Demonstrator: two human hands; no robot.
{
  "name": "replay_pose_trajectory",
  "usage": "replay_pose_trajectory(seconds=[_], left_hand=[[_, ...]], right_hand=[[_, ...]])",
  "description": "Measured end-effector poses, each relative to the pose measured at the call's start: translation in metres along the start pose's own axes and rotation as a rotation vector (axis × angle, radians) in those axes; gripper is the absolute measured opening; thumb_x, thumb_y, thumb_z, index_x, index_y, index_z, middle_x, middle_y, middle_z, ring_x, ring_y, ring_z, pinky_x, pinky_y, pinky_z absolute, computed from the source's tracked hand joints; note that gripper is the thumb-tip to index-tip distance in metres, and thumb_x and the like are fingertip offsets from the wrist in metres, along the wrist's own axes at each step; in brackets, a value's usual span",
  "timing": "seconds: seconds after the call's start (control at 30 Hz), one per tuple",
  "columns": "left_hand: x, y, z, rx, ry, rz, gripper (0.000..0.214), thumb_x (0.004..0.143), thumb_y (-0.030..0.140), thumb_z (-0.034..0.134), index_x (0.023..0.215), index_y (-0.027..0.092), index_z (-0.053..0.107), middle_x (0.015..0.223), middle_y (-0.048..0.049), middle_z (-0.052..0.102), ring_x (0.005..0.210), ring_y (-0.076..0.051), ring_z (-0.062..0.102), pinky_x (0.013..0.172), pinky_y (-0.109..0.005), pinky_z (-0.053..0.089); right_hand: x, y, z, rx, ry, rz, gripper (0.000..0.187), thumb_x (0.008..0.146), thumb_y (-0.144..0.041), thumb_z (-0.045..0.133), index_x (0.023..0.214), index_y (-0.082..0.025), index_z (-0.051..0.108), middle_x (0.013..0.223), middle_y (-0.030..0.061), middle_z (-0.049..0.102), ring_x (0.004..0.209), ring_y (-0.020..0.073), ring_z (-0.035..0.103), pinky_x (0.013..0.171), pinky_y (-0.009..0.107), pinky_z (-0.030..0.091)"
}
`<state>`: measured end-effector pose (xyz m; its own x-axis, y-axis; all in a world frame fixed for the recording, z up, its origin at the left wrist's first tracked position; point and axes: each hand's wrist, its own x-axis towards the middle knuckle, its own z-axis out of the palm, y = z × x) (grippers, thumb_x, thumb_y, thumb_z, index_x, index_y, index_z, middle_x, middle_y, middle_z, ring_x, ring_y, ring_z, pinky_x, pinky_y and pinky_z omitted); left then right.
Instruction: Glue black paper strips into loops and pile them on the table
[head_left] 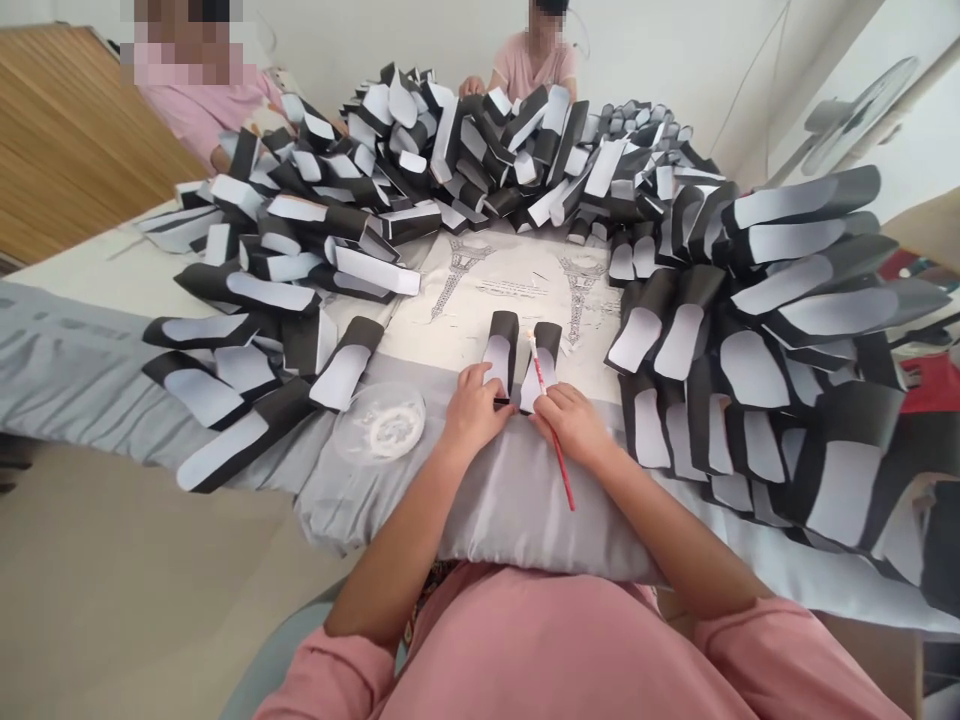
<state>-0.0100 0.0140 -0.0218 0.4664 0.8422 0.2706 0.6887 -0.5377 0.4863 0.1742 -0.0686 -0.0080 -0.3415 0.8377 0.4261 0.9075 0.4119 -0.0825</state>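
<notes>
My right hand (574, 420) is closed around a thin red brush (559, 455) with a whitish tip that points away from me. Under that tip stands a folded black-and-white paper piece (551, 345), its near end by my right fingers. My left hand (476, 410) has its fingers bent around the near end of a similar folded paper piece (504, 335), just to the left. Beside my left forearm lies a clear round lid (345, 440) with white paste (394, 428) smeared in it.
Heaps of folded black-and-white pieces (465, 150) ring the far side, with more stacked at left (217, 385) and right (679, 330). Grey cloth (525, 480) and printed tower-pattern cloth (502, 270) cover the table. Two people (536, 65) sit beyond; a fan (862, 115) stands right.
</notes>
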Motion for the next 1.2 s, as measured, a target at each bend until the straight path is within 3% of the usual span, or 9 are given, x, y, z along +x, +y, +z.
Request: replay_pose_trajectory(seconds=[0.1,0.2,0.4,0.47,0.57,0.67,0.77,1.0,1.2], left_hand=[[0.001,0.000,-0.001,-0.004,0.009,0.001,0.019,0.074,0.022,0.077,0.071,0.022,0.058,0.133,-0.0138,0.060,0.130,-0.036,0.049,0.101,-0.051,0.053],[0.003,0.003,-0.004,-0.040,0.083,0.007,0.013,0.079,0.017,0.066,0.073,0.023,0.056,0.125,-0.0108,0.066,0.125,-0.031,0.055,0.102,-0.049,0.053],[0.006,0.012,-0.014,-0.296,0.335,0.027,0.010,0.089,0.028,0.056,0.081,0.023,0.052,0.115,-0.0081,0.071,0.108,-0.021,0.067,0.086,-0.034,0.058],[0.006,0.014,-0.015,-0.327,0.367,0.026,0.012,0.090,0.031,0.056,0.083,0.023,0.052,0.117,-0.0085,0.071,0.106,-0.020,0.068,0.083,-0.032,0.058],[0.005,0.016,-0.016,-0.289,0.379,0.053,0.014,0.090,0.032,0.056,0.080,0.023,0.052,0.116,-0.0082,0.071,0.105,-0.020,0.067,0.089,-0.036,0.056],[0.005,0.019,-0.016,-0.244,0.387,0.100,0.015,0.090,0.030,0.057,0.078,0.024,0.050,0.110,-0.0072,0.072,0.110,-0.021,0.066,0.100,-0.041,0.052],[0.005,0.021,-0.016,-0.220,0.389,0.120,0.016,0.089,0.028,0.057,0.076,0.025,0.049,0.109,-0.0068,0.072,0.112,-0.022,0.065,0.106,-0.044,0.048],[0.006,0.022,-0.015,-0.200,0.390,0.166,0.017,0.089,0.027,0.056,0.075,0.025,0.048,0.100,-0.0061,0.072,0.111,-0.022,0.066,0.107,-0.043,0.047],[0.007,0.022,-0.014,-0.215,0.419,0.207,0.016,0.089,0.027,0.056,0.075,0.024,0.048,0.100,-0.0062,0.073,0.110,-0.022,0.067,0.106,-0.045,0.047]], right_hand=[[-0.002,0.007,-0.004,0.050,0.057,0.029,0.015,0.098,-0.030,0.050,0.087,-0.023,0.058,0.083,0.0056,0.063,0.087,0.0227,0.057,0.098,0.042,0.045],[-0.002,0.011,-0.005,0.179,0.221,0.075,0.016,0.100,-0.033,0.046,0.096,-0.025,0.059,0.094,0.0058,0.067,0.094,0.0223,0.061,0.106,0.048,0.043],[-0.004,0.001,-0.025,0.416,0.528,0.219,0.052,0.100,-0.061,0.027,0.120,-0.026,0.060,0.093,0.0084,0.065,0.086,0.0239,0.063,0.079,0.043,0.052],[-0.004,-0.005,-0.034,0.493,0.611,0.261,0.050,0.101,-0.058,0.027,0.115,-0.027,0.063,0.087,0.0070,0.064,0.082,0.0223,0.063,0.076,0.041,0.052],[-0.004,-0.011,-0.043,0.668,0.696,0.345,0.031,0.102,-0.043,0.039,0.113,-0.027,0.063,0.086,0.0039,0.066,0.081,0.0193,0.065,0.077,0.040,0.053],[-0.001,-0.014,-0.042,0.884,0.739,0.518,0.017,0.096,-0.035,0.054,0.109,-0.025,0.059,0.090,0.0018,0.070,0.080,0.0167,0.068,0.078,0.037,0.055],[0.003,-0.014,-0.040,1.026,0.752,0.642,0.012,0.092,-0.035,0.060,0.094,-0.023,0.057,0.087,0.0009,0.072,0.079,0.0161,0.070,0.076,0.035,0.057],[0.011,-0.010,-0.038,1.280,0.759,0.756,0.017,0.088,-0.033,0.063,0.080,-0.022,0.054,0.074,-0.0024,0.074,0.062,0.0124,0.068,0.065,0.029,0.056],[0.011,-0.009,-0.032,1.336,0.775,0.830,0.025,0.089,-0.040,0.065,0.077,-0.022,0.052,0.072,-0.0020,0.074,0.058,0.0117,0.068,0.061,0.026,0.053]])
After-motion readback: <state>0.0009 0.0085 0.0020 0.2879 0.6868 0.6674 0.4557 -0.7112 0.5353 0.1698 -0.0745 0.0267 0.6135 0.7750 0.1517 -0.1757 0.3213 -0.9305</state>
